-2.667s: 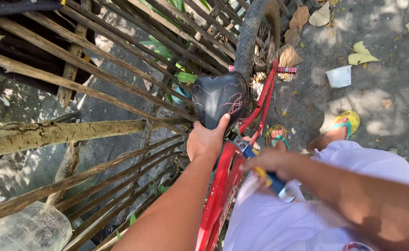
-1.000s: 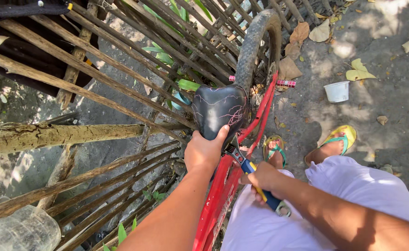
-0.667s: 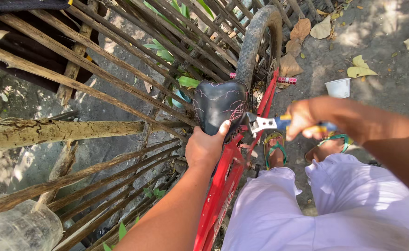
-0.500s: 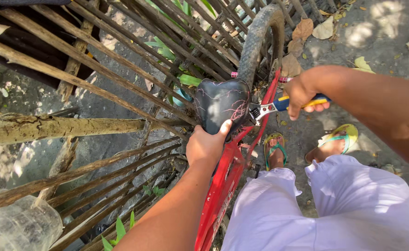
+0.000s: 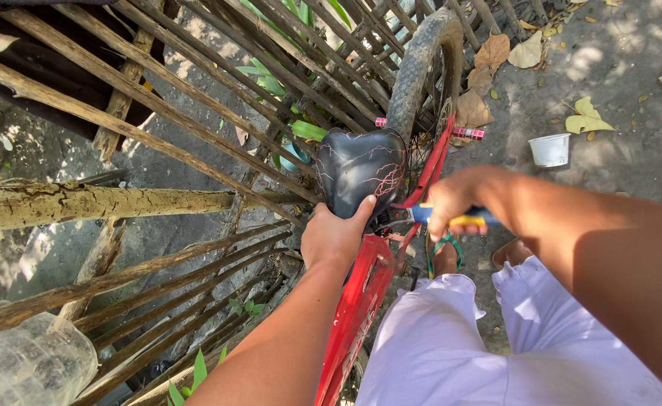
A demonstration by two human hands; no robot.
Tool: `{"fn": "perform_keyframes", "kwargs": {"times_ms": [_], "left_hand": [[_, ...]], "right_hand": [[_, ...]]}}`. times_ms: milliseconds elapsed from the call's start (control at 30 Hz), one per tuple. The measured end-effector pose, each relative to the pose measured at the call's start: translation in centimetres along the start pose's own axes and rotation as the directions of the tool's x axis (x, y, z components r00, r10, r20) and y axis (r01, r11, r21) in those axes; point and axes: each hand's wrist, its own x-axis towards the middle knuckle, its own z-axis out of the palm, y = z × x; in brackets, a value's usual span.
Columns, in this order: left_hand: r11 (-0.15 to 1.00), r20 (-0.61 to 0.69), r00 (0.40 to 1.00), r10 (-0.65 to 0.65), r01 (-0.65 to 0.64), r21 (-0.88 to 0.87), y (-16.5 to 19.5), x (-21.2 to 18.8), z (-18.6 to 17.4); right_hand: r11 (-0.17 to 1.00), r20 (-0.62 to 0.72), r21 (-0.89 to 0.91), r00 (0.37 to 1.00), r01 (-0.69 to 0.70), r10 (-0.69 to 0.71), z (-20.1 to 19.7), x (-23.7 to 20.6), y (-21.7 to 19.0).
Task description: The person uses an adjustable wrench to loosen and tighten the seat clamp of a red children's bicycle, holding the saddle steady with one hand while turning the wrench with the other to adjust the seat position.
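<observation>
— What do the hands hold, seen from the head camera?

— The left hand [image 5: 336, 234] grips the rear edge of the cracked black bicycle saddle [image 5: 361, 169] atop the red metal frame [image 5: 357, 301]. The right hand [image 5: 457, 201] closes around blue-and-yellow-handled pliers [image 5: 451, 218], just beside the saddle's underside.

— Nearby?

— A bamboo fence [image 5: 158, 98].

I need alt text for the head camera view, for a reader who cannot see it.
A left hand grips the cracked black saddle of a red bicycle frame, while the right hand holds blue-and-yellow-handled pliers just under it, beside a bamboo fence.
</observation>
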Motion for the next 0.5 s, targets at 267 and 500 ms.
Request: {"fn": "perform_keyframes", "kwargs": {"times_ms": [267,500], "left_hand": [[1.000,0.008,1.000,-0.025,0.024,0.016,-0.1,0.0,0.2],[1.000,-0.015,1.000,0.007,-0.006,0.027,-0.2,0.3,0.3]], "right_hand": [[0.692,-0.079,0.716,0.996,0.090,-0.048,12.5,2.0,1.5],[0.228,-0.121,0.967,0.993,0.114,0.015,19.5,2.6,-4.9]]}}
